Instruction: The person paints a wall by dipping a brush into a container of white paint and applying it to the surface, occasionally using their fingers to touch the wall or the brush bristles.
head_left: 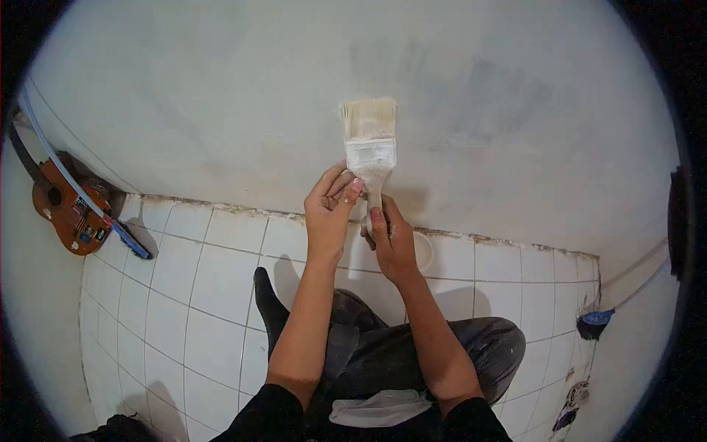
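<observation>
A wide paintbrush (370, 151) stands upright before the wall, its pale bristles pointing up and its ferrule and handle smeared white. My right hand (395, 243) is closed round the lower handle. Higher up, my left hand (331, 210) has thumb and bent fingers at the brush's neck, just below the ferrule, and appears to pinch it. White specks mark the left thumb. Behind my right hand, a round white container (423, 250) is partly hidden on the floor.
A grey-white wall (221, 96) with darker patches rises ahead. White floor tiles (221, 295) surround my folded legs (412, 346). A guitar (70, 206) and a blue-handled broom (132, 239) lean at the left. A blue brush (595, 323) stands at the right wall. White cloth (379, 409) lies on my lap.
</observation>
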The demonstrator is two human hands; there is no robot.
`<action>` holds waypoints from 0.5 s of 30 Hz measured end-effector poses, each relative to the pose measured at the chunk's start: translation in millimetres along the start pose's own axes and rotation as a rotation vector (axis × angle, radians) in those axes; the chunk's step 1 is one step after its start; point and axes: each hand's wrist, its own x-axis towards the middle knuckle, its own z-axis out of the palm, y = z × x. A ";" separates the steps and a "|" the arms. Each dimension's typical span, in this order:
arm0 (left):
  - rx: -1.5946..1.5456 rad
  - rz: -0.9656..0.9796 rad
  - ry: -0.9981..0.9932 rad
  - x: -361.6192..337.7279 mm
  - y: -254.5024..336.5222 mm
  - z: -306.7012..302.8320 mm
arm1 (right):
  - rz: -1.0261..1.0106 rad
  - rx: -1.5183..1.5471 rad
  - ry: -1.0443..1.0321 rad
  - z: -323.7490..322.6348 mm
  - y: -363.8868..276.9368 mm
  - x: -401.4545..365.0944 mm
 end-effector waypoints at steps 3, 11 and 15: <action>0.009 0.002 -0.015 0.0 -0.5 3.7 | -0.040 -0.026 0.023 1.0 5.1 1.3; 0.123 -0.024 -0.063 4.4 -10.6 1.6 | 0.092 0.139 0.011 -1.2 4.2 2.6; 0.125 -0.034 -0.094 6.0 -15.2 -3.2 | 0.156 0.125 -0.055 -5.9 14.1 5.7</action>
